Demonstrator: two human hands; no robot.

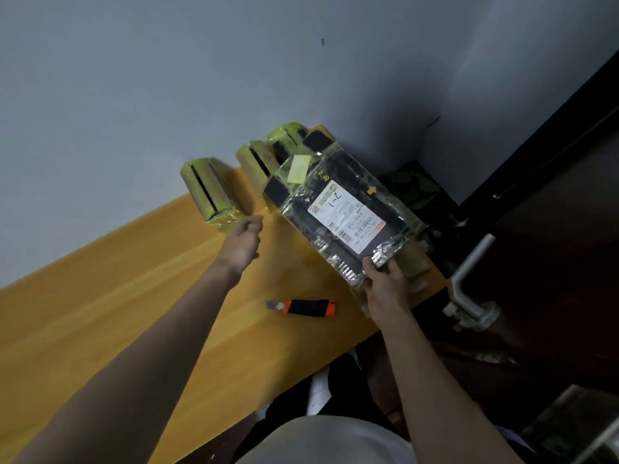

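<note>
In the head view, a black parcel (338, 209) wrapped in shiny clear tape lies at the far right end of the yellow wooden worktop (117, 313), in the corner where the grey wall (167, 78) meets a dark door (552, 229). A white shipping label (346, 219) with barcodes and a handwritten mark faces up on it. The right hand (385, 286) grips the near end of the parcel, with its thumb on top and its fingers (393, 267) curled over the crinkled tape at the edge. Brown cardboard pieces (415, 262) show beneath the parcel's right side, so whether it lies flat on the wood cannot be told.

The left hand (243, 242) hangs above the worktop just beside the parcel's far left corner. Its fingers are loosely bent and hold nothing.

Past that hand, a cardboard bundle (207, 192) bound in yellow-green tape stands against the wall. A second bundle (256, 164) and a third bundle (286, 135) stand further right along the wall, partly behind the parcel.

An orange and black utility knife (301, 307) lies flat on the worktop between the two forearms, near the right wrist, with its blade out and pointing left. A silver door handle (469, 286) sticks out to the right of the worktop's end.
</note>
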